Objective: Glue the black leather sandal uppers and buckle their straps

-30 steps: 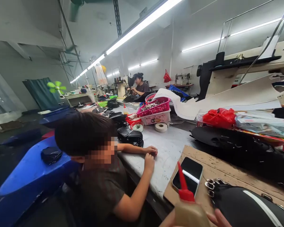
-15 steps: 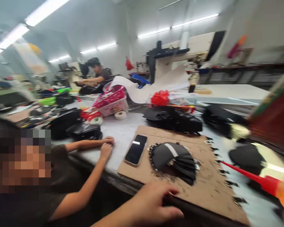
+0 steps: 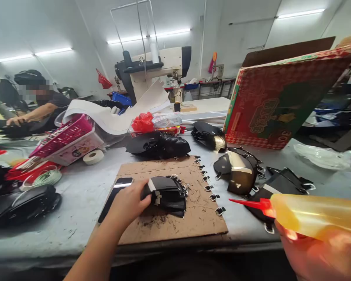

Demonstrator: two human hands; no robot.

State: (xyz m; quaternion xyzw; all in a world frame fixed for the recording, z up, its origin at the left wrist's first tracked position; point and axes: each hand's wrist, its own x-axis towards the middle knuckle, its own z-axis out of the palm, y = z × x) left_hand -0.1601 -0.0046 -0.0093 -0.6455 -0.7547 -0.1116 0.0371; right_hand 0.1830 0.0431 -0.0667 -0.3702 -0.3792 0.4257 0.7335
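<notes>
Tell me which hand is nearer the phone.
Left. The left hand partly covers the phone in this view; the right hand is well to its right, holding the bottle.

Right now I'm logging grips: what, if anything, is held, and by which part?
The right hand holds the bottle by its body. The left hand touches the black piece at its left end; whether it grips cannot be told.

workpiece (image 3: pixel 170 191) on cardboard (image 3: pixel 199 222), phone (image 3: pixel 113 194) left, bottle (image 3: pixel 304 212) right
</notes>
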